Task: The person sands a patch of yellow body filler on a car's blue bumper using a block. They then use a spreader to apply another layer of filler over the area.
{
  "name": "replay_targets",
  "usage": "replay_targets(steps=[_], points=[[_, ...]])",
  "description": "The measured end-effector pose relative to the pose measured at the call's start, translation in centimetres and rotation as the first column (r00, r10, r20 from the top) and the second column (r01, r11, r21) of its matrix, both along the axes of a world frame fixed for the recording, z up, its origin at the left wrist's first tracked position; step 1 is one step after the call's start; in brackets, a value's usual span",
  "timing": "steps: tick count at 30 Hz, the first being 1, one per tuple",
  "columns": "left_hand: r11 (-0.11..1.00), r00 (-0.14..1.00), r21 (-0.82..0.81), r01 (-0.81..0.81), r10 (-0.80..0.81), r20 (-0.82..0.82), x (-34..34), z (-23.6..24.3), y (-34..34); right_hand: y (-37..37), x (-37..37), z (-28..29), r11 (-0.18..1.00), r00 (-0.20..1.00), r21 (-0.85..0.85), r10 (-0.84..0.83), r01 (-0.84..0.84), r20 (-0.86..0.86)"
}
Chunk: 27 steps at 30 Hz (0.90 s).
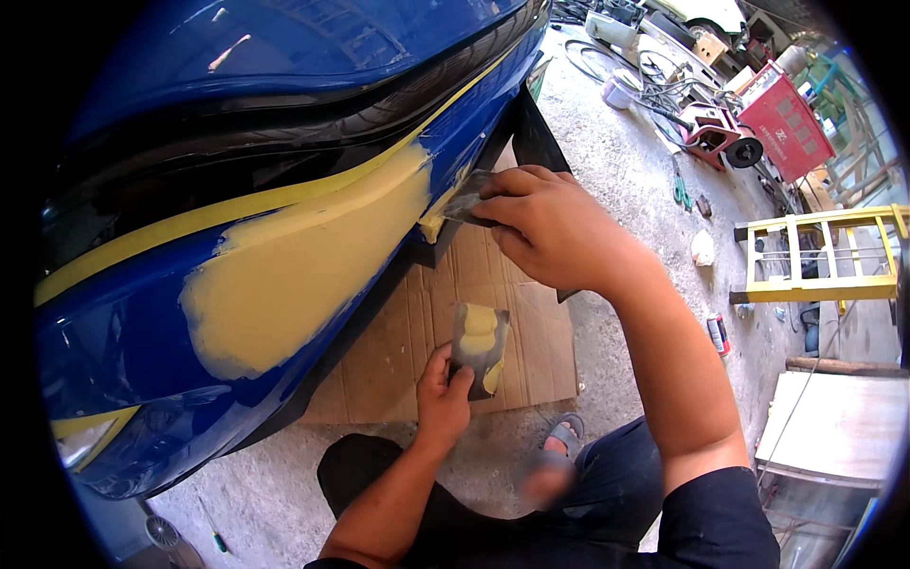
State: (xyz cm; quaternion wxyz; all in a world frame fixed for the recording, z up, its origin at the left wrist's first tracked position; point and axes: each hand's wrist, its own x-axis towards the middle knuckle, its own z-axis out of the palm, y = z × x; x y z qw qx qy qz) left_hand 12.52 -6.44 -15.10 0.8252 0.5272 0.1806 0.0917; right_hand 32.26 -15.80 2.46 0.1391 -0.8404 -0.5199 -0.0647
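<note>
In front of me is a blue car bumper (123, 332) with a broad patch of yellowish body filler (294, 280) spread over it. My right hand (555, 228) is closed on a thin grey spreader (464, 199), whose edge meets the bumper's lower right corner, where a smaller dab of filler (432, 228) sits. Lower down, my left hand (443, 398) grips a dark flat putty plate (469, 359), thumb on its face. Filler is smeared across the plate's upper part and along one edge. Yellow masking tape (199, 225) runs above the large patch.
Flattened cardboard (379, 370) covers the concrete floor under the bumper. To the right are a yellow stepladder (820, 289), a red machine (785, 123), a red trolley jack (711, 133), cables and a can (718, 335). A screwdriver (219, 541) lies at lower left.
</note>
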Motion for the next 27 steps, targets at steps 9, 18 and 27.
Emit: replay_targets(steps=[9, 18, 27], points=[[1.000, 1.000, 0.015, 0.009, -0.009, 0.007, 0.0, -0.1, 0.1, -0.5, 2.8, -0.7, 0.998, 0.993, 0.048, 0.046, -0.041, -0.104], [1.000, 0.999, 0.006, -0.017, 0.017, -0.037, -0.2, -0.8, 0.0, -0.8, 4.2, -1.6, 0.993, 0.996, 0.098, 0.076, -0.070, -0.057], [1.000, 1.000, 0.000, 0.007, -0.007, 0.009, 0.1, -0.5, 0.1, -1.4, 4.8, -1.6, 0.997, 0.994, 0.070, 0.046, -0.039, -0.096]])
